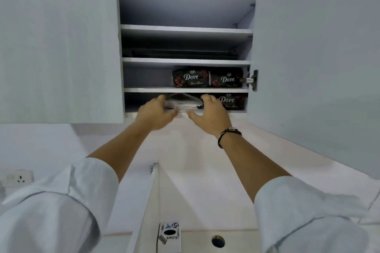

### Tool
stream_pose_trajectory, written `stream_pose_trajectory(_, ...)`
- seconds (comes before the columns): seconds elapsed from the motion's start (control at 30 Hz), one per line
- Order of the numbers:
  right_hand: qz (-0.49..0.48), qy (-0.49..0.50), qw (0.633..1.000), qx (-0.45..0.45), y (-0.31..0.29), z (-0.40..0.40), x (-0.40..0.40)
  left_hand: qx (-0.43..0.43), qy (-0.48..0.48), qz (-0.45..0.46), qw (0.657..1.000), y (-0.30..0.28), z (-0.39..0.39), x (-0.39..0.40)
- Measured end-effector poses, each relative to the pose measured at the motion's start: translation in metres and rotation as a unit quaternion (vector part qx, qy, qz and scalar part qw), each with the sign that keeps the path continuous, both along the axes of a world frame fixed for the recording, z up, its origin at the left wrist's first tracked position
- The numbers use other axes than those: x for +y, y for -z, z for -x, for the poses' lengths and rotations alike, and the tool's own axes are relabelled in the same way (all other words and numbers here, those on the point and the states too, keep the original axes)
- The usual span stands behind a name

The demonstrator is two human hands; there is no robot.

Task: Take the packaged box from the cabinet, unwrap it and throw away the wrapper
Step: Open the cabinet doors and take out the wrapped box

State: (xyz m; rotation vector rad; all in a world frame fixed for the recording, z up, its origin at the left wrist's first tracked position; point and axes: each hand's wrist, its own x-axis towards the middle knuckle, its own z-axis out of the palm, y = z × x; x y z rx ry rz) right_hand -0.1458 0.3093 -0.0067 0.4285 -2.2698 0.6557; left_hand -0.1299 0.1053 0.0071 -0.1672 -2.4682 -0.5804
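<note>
A box in shiny clear wrapping (182, 101) sits at the front of the lowest shelf of the open wall cabinet (186, 90). My left hand (156, 111) grips its left end. On the box's right end, my right hand (209, 115) has its fingers curled over the top. The wrapper reflects light, so the box's print is hidden. A dark "Dove" box (232, 101) lies behind my right hand on the same shelf. Two more Dove boxes (207, 77) stand on the shelf above.
The upper shelves (186, 28) look mostly bare and dark. The cabinet door (316, 47) is swung open at the right, its hinge (249, 80) beside the boxes. Below are a white wall, a socket (19, 177) at left, and a surface with a round hole (218, 241).
</note>
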Motion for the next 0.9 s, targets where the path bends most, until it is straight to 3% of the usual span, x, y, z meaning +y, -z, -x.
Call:
stream_pose_trajectory(0.1, -0.057, 0.012, 0.997, 0.042, 0.007, 0.01, -0.002, 0.019, 0.005, 0.058, 0.998, -0.003, 0.014, 0.001)
stream_pose_trajectory(0.27, -0.115, 0.011, 0.99, 0.078, 0.019, 0.0, 0.008, 0.122, 0.077, 0.026, 0.989, 0.012, 0.004, 0.009)
stream_pose_trajectory(0.43, -0.013, -0.012, 0.988, 0.153, 0.032, -0.041, 0.03, 0.207, 0.129, -0.028, 0.969, 0.034, -0.056, 0.03)
stream_pose_trajectory(0.6, 0.131, -0.087, 0.974, 0.162, 0.076, -0.094, 0.052, 0.242, 0.143, -0.044, 0.959, 0.076, -0.12, 0.066)
stream_pose_trajectory(0.67, 0.216, -0.087, 0.965, 0.123, 0.104, -0.117, 0.058, 0.222, 0.141, -0.068, 0.962, 0.106, -0.138, 0.078)
stream_pose_trajectory(0.73, 0.313, -0.13, 0.941, -0.001, 0.134, -0.134, 0.066, 0.187, 0.138, -0.089, 0.969, 0.147, -0.15, 0.088)
stream_pose_trajectory(0.83, 0.445, -0.223, 0.841, -0.212, 0.189, -0.141, 0.07, 0.117, 0.123, -0.105, 0.98, 0.216, -0.157, 0.096)
stream_pose_trajectory(0.9, 0.467, -0.201, 0.814, -0.279, 0.232, -0.14, 0.07, 0.046, 0.124, -0.128, 0.983, 0.263, -0.162, 0.098)
